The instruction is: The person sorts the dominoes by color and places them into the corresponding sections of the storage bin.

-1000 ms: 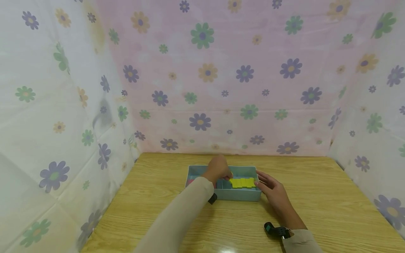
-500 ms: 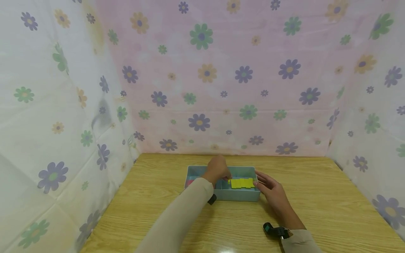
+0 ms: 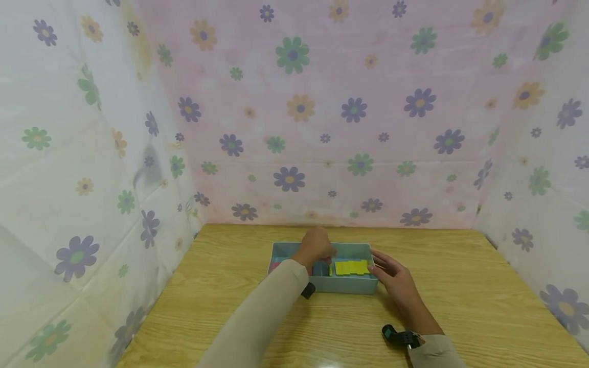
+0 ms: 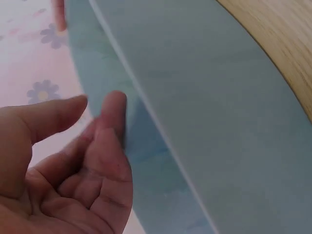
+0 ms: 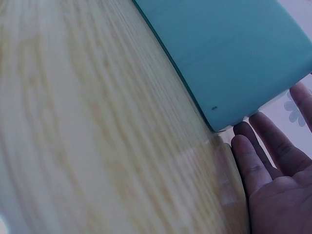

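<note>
A light blue-green box (image 3: pixel 347 286) with dividers rests on the wooden table. Pink-red pieces (image 3: pixel 275 266) show at its left end, and a row of flat yellow pieces (image 3: pixel 352 268) lies in the right part. My left hand (image 3: pixel 316 246) reaches in from above near the middle; one thin yellow piece (image 3: pixel 330 270) stands on edge just under its fingertips, left of the row. In the left wrist view that hand (image 4: pixel 83 161) has thumb and fingers apart, nothing visible between them. My right hand (image 3: pixel 399 280) touches the box's right end, its fingers (image 5: pixel 251 163) nearly straight in the right wrist view.
The wooden table (image 3: pixel 322 332) extends around the box. A flower-patterned cloth (image 3: pixel 329 122) hangs behind it and along both sides. A black wrist device (image 3: pixel 400 337) sits at the right sleeve; another shows beneath the left wrist. The left forearm hides part of the box.
The thin yellow piece at my left fingertips has moved left and down, away from the row, and now stands on edge. My right hand stays at the box's right end.
</note>
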Demonstrator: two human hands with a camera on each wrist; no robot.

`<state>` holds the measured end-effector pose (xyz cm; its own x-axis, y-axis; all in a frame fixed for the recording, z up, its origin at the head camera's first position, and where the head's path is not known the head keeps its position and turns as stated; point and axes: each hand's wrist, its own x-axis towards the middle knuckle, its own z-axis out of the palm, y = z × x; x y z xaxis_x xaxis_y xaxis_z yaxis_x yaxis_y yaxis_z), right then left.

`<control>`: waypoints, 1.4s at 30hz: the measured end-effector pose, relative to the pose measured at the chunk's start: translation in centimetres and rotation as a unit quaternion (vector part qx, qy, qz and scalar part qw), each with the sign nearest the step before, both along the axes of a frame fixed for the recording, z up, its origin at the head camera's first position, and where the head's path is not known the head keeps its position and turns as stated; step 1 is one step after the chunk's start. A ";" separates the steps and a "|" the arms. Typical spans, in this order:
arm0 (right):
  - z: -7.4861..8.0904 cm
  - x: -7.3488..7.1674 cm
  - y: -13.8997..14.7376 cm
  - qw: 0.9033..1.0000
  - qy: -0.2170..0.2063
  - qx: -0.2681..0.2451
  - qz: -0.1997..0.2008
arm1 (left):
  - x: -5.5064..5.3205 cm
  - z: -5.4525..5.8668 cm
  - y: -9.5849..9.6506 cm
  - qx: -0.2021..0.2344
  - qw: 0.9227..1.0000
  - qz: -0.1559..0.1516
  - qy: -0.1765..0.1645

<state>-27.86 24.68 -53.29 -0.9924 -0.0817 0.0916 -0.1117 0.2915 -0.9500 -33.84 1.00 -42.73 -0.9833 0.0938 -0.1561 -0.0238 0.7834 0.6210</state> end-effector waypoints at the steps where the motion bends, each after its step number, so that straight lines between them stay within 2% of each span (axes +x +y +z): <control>1: 0.0 0.0 0.0 1.000 0.000 0.000 0.001 | 0.0 0.0 0.0 0.019 1.000 0.006 -0.009; 3: -0.1 -0.1 -0.1 1.000 -0.001 -0.005 0.000 | 0.2 0.2 0.1 0.072 0.997 0.016 -0.031; 6: -0.1 -0.2 -0.1 1.000 0.004 -0.001 0.000 | 0.8 0.8 0.3 0.151 0.985 0.028 -0.080; 9: 0.0 -0.3 0.0 1.000 0.005 0.005 0.000 | 1.7 1.7 0.5 0.188 0.974 0.028 -0.121; 11: 0.1 -0.3 0.0 1.000 0.006 0.010 0.000 | 2.0 1.9 0.7 0.185 0.973 0.020 -0.137; 18: 0.1 -0.1 0.1 1.000 -0.002 0.003 0.002 | 2.8 1.5 0.8 0.167 0.972 -0.015 -0.165; 24: -0.5 -0.2 0.1 1.000 0.004 0.007 -0.001 | 3.0 1.8 0.9 0.154 0.973 -0.031 -0.170; 30: -0.5 -0.2 0.1 1.000 0.007 0.007 0.005 | 2.9 1.6 1.1 0.155 0.970 -0.051 -0.181; 33: -0.4 -0.2 0.2 1.000 0.009 0.009 0.005 | 2.8 1.4 1.3 0.133 0.971 -0.074 -0.186; 38: -0.5 -0.3 0.2 1.000 0.013 0.012 0.007 | 2.6 1.2 1.7 0.059 0.974 -0.114 -0.185; 40: -0.5 -0.3 0.1 1.000 0.013 0.013 0.007 | 2.6 1.2 1.8 0.052 0.974 -0.116 -0.186; 42: -0.5 -0.3 0.2 1.000 0.012 0.014 0.006 | 2.6 1.2 1.8 0.068 0.974 -0.108 -0.188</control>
<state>-28.15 24.84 -53.82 -0.9889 -0.0972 0.1121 -0.1374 0.3158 -0.9388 -31.26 2.82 -41.57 -0.8141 0.3375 -0.4725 -0.1125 0.7067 0.6986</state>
